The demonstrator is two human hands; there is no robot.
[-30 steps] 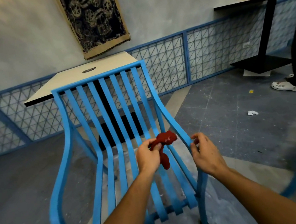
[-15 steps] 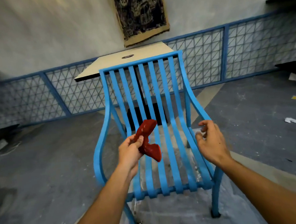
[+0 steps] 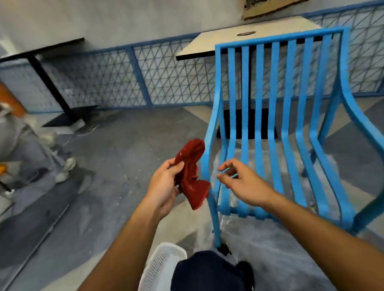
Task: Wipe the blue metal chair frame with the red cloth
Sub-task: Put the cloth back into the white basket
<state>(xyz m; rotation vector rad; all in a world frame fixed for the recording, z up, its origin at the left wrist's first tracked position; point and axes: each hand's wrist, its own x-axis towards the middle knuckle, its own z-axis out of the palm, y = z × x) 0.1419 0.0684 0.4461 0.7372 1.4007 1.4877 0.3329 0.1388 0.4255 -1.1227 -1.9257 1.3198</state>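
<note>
Shifted left since earlier: left hand (image 3: 164,188) pinches the red cloth (image 3: 191,173) beside the blue chair frame (image 3: 206,148); right hand (image 3: 244,182), fingers loosely spread, holds nothing. Wiping likely resumes there.

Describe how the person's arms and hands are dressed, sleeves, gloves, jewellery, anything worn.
Both forearms are bare all the way to the frame edge, with no sleeves in view. The left hand and right hand wear no gloves, and no watch, bracelet or ring shows. Dark trousers appear below.
</note>
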